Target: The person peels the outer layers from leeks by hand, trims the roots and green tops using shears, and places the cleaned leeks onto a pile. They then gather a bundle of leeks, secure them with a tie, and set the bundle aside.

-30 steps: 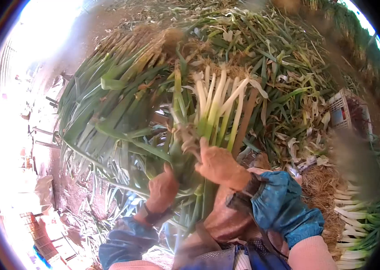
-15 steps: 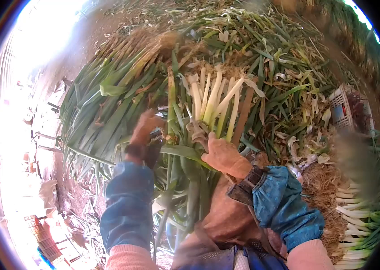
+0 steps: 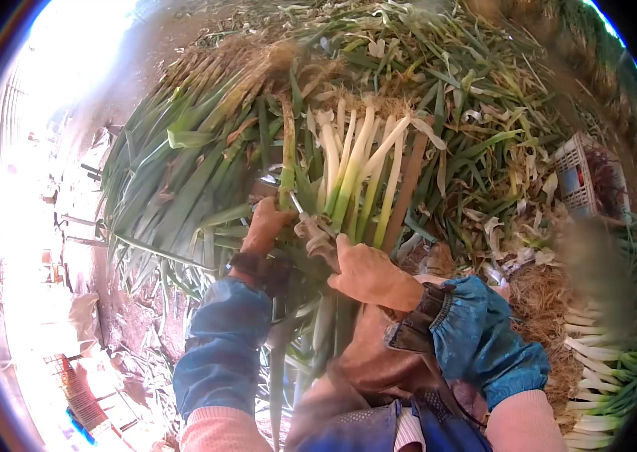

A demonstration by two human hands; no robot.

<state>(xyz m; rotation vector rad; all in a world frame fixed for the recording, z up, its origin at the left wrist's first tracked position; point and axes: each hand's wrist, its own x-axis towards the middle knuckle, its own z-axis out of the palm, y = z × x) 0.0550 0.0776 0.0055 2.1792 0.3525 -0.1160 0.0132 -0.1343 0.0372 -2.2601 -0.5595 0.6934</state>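
My left hand (image 3: 266, 230) is closed at the lower end of an upright green-yellow leek stalk (image 3: 287, 143), left of centre. To its right, my right hand (image 3: 375, 275) is closed round a tool (image 3: 318, 237) with a wrapped, pale brown handle and a thin metal tip pointing up and left. Just above my right hand lie several peeled leeks (image 3: 352, 169), white shafts and roots pointing away from me. Unpeeled leeks with long green leaves (image 3: 175, 173) are heaped left of my left hand.
Loose leaves and peelings (image 3: 477, 143) cover the ground behind and right. A plastic crate (image 3: 576, 177) stands at the right. Cleaned leeks (image 3: 594, 361) lie in a row at the lower right, beside a brown root pile (image 3: 545, 301). Another crate (image 3: 77, 388) is at the lower left.
My left hand has moved right and slightly up, to the upright stalk. My right hand has shifted slightly down, with the tool's metal tip showing more clearly. Leaves below my hands have shifted.
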